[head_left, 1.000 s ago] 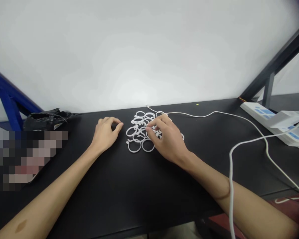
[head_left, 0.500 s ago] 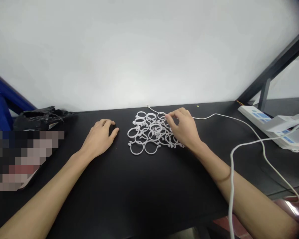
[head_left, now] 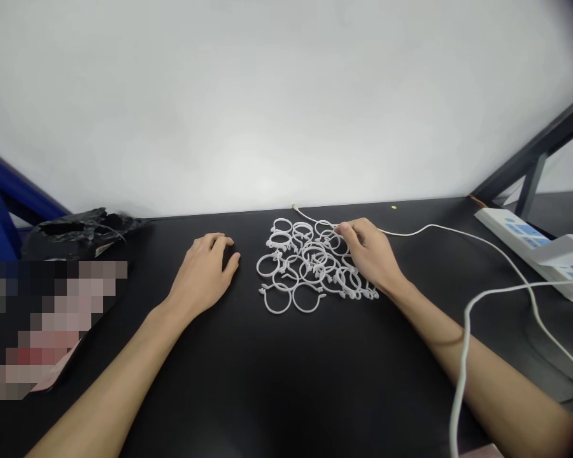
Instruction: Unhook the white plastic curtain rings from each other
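Note:
A loose heap of white plastic rings (head_left: 307, 311), with small knobbed ends, lies on the black table. My right hand (head_left: 373, 253) is at the heap's back right side. Its thumb and forefinger are pinched at the edge of one white ring (head_left: 323, 221) in the back row; the fingertips partly hide the contact. Part of the heap's right side is under this hand. To the left of the rings, my left hand (head_left: 205, 270) rests on the tabletop, palm down, fingers slightly bent and thumb apart. It holds nothing and does not touch the rings.
A white cable (head_left: 430, 226) runs behind the rings, and a thicker one (head_left: 466, 337) crosses over my right forearm. At right lies a power strip (head_left: 520, 229) with plugs. Crumpled black plastic (head_left: 86, 229) and a blurred-out object (head_left: 52, 324) are at left. A white wall (head_left: 248, 114) stands behind.
The view has shifted, so the table things appear further right and lower. My right hand's fingers have closed down at the back ring. My left hand stays resting on the table.

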`<state>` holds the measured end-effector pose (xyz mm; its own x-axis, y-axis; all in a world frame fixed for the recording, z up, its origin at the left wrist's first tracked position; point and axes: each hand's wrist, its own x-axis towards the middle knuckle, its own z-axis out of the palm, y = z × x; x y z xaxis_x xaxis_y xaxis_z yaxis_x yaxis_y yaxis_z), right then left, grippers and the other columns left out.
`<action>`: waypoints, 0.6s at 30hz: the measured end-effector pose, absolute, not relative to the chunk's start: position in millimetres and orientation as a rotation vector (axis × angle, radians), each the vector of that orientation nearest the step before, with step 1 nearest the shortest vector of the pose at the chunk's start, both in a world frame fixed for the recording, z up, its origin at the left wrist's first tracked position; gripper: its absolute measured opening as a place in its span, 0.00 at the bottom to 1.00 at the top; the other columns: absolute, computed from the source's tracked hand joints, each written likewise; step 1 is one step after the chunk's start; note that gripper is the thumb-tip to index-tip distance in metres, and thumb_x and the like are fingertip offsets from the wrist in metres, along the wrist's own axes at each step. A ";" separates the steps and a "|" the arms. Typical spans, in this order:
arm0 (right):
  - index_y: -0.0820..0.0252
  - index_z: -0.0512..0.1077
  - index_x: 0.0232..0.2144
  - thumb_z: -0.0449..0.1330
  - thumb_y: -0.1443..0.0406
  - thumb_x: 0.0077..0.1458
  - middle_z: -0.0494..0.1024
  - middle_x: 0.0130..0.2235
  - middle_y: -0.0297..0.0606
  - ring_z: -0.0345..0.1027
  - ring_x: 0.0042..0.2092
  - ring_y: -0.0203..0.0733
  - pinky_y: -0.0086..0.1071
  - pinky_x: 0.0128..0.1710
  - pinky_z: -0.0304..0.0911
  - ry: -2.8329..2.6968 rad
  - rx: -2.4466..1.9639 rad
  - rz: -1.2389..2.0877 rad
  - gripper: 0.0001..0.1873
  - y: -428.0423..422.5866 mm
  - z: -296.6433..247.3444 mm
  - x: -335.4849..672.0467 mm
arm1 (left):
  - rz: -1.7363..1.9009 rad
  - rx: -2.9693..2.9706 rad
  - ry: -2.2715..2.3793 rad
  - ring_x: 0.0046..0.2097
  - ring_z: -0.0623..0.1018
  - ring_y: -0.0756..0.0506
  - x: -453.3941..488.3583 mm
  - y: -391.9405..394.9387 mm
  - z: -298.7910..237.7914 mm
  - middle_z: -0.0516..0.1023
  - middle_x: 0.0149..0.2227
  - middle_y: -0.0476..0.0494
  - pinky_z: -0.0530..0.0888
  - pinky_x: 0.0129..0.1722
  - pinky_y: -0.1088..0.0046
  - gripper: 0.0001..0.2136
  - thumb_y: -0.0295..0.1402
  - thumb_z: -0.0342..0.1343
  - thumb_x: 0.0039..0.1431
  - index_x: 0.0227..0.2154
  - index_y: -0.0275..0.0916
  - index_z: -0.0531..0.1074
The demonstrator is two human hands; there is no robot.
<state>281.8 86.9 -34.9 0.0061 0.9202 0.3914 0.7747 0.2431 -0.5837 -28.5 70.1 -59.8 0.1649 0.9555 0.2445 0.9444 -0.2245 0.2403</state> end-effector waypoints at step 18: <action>0.57 0.77 0.34 0.47 0.55 0.66 0.80 0.39 0.40 0.71 0.42 0.45 0.37 0.44 0.60 -1.899 -1.564 0.258 0.22 84.8 -31.9 283.4 | 0.496 2.445 1.929 0.56 0.68 0.35 -23.2 70.1 -56.9 0.70 0.54 0.35 0.67 0.56 0.52 0.16 0.38 0.44 0.67 0.49 0.35 0.69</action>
<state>283.4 84.8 -31.9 -0.0716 0.9310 0.3580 0.8019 0.2672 -0.5344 -23.2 70.1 -56.9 0.2020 0.9466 0.2511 0.9504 -0.2514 0.1830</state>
